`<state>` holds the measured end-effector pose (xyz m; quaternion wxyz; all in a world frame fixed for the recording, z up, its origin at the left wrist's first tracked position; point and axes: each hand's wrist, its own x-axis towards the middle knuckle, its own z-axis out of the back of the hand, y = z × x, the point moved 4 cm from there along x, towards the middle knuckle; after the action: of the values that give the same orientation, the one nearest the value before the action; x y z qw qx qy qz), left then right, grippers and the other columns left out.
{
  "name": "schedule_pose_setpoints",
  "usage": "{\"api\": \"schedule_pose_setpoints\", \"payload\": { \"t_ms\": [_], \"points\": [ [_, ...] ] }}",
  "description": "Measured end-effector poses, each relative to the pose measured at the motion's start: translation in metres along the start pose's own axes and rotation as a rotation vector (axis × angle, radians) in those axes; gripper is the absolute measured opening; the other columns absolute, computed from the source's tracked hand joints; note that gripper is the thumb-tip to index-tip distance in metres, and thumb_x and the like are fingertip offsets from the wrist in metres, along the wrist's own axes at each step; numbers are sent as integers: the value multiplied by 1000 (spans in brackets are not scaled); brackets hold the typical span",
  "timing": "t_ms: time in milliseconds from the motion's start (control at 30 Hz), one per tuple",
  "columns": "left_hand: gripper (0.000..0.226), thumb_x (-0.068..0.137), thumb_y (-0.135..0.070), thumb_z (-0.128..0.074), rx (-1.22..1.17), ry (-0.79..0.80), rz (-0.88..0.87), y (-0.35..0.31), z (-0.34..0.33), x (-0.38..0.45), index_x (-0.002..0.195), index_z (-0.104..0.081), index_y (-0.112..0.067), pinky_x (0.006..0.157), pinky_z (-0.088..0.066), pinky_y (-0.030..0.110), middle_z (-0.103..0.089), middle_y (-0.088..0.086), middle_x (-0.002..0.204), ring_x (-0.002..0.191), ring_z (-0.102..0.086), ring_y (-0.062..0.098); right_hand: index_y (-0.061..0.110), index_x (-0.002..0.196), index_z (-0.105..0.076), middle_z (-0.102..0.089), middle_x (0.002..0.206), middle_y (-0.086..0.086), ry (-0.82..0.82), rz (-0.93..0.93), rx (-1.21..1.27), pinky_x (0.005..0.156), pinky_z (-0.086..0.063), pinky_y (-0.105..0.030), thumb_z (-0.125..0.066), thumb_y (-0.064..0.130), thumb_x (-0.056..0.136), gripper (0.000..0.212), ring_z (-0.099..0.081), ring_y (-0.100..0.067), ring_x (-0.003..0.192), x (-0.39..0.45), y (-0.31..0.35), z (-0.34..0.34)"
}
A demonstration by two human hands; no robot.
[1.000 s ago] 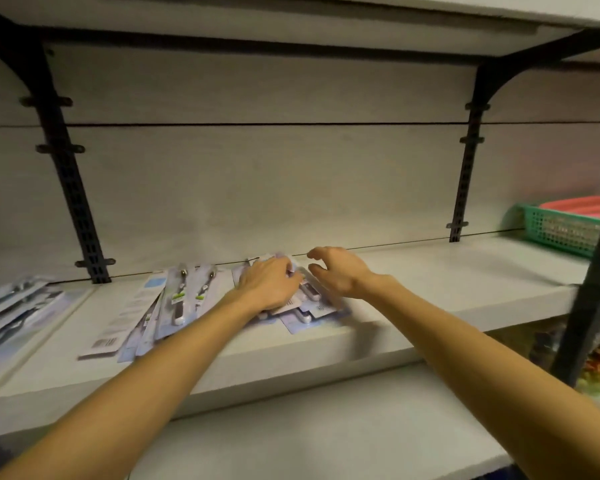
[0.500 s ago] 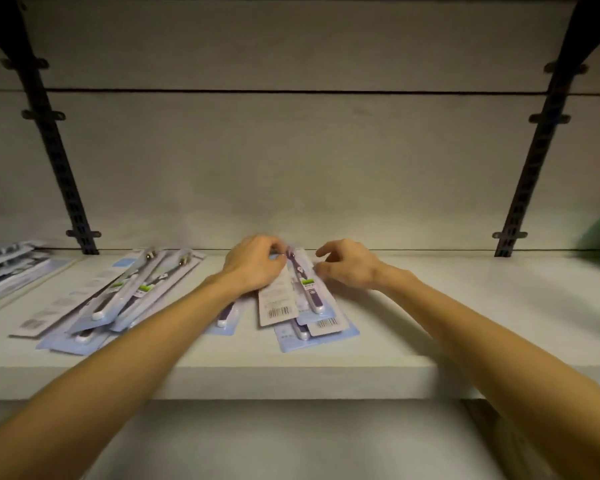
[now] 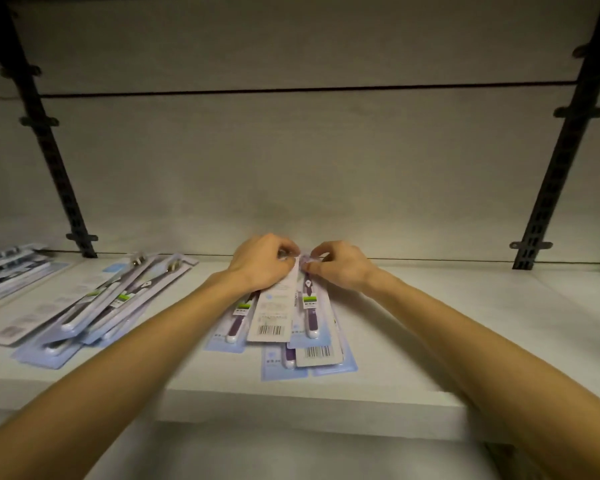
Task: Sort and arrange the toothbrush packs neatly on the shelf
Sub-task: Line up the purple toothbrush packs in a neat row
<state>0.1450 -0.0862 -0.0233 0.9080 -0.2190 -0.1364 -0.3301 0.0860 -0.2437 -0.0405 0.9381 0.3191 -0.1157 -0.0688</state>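
A loose heap of purple toothbrush packs [image 3: 291,327] lies in the middle of the white shelf [image 3: 430,341]. One pack lies face down, its white back and barcode up [image 3: 272,315]. Beside it a face-up pack shows a purple brush [image 3: 310,310]. My left hand [image 3: 262,263] grips the far end of the face-down pack with curled fingers. My right hand [image 3: 340,266] pinches the far end of the face-up pack. The hands almost touch over the heap. A second heap of white-handled packs [image 3: 97,306] lies fanned out to the left.
More packs [image 3: 7,268] lie at the far left of the shelf. Two black slotted uprights [image 3: 52,157] [image 3: 561,161] run up the back wall [image 3: 291,168]. A lower shelf [image 3: 291,455] shows below the front edge.
Both hands have closed together at the far ends of the middle packs. The packs in that heap now lie straighter, pointing front to back. The camera has come closer.
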Motion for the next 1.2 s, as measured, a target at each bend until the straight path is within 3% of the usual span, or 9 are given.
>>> {"api": "schedule_pose_setpoints", "payload": {
  "t_ms": [167, 300, 433, 533, 633, 800, 900, 1033, 1200],
  "points": [
    [21, 83, -24, -70, -172, -104, 25, -11, -1, 6, 102, -74, -31, 89, -54, 32, -73, -14, 107, 99, -65, 7, 17, 99, -72, -73, 95, -7, -22, -80, 116, 78, -53, -31, -76, 38, 82, 27, -64, -21, 82, 4, -16, 11],
    [29, 80, -45, -72, -183, -50, 91, -15, -9, 11, 106, -71, -33, 89, -52, 32, -70, -13, 113, 105, -63, 10, 16, 94, -73, -70, 84, -2, -33, -114, 123, 65, -48, -26, -77, 36, 80, 25, -61, -18, 76, 1, -30, 20],
    [53, 75, -57, -73, -146, 25, 94, -17, -21, 8, 120, -64, -32, 85, -53, 32, -68, -11, 117, 102, -64, 11, 16, 109, -72, -73, 102, -2, -66, -84, 135, 86, -53, -31, -73, 33, 85, 30, -67, -19, 95, 2, -34, 19],
    [53, 74, -53, -71, -151, 21, 95, -14, -22, 9, 122, -64, -30, 87, -51, 31, -68, -10, 120, 107, -64, 13, 22, 126, -66, -70, 111, -2, -55, -17, 57, 92, -52, -30, -67, 34, 89, 39, -65, -20, 100, 2, -29, 13],
    [47, 71, -50, -62, -241, -10, 135, -12, -17, 10, 113, -69, -29, 92, -52, 32, -73, -10, 111, 104, -66, 12, 22, 122, -69, -71, 108, -2, -62, 22, 14, 90, -52, -30, -67, 34, 89, 35, -65, -21, 98, 1, -25, 15],
    [35, 75, -33, -58, -560, -84, 202, -21, -3, 14, 107, -67, -22, 91, -55, 39, -76, -7, 89, 92, -71, 16, 9, 112, -69, -69, 92, -9, -16, -100, 289, 61, -52, -25, -73, 14, 87, 26, -63, -18, 74, -5, -29, 38],
    [17, 90, -16, -56, -568, -48, 132, -37, 8, 17, 106, -62, -20, 82, -54, 28, -73, -6, 83, 84, -70, 16, 3, 116, -65, -69, 95, -17, 9, -141, 366, 54, -55, -25, -69, 8, 90, 27, -66, -21, 68, -14, -33, 56],
    [23, 90, -13, -51, -617, -26, 84, -54, 13, 17, 111, -61, -15, 81, -55, 37, -74, 7, 93, 85, -72, 25, 2, 119, -63, -71, 104, -23, -12, -142, 269, 52, -55, -24, -67, 7, 92, 28, -67, -21, 70, -23, -45, 84],
    [30, 94, -14, -52, -778, -23, 192, -76, 0, 15, 123, -59, -15, 67, -46, 27, -67, 6, 102, 86, -63, 22, 11, 114, -68, -72, 107, -14, 79, -190, 5, 55, -50, -23, -68, 14, 91, 23, -63, -14, 72, -37, -59, 109]
  ]
}}
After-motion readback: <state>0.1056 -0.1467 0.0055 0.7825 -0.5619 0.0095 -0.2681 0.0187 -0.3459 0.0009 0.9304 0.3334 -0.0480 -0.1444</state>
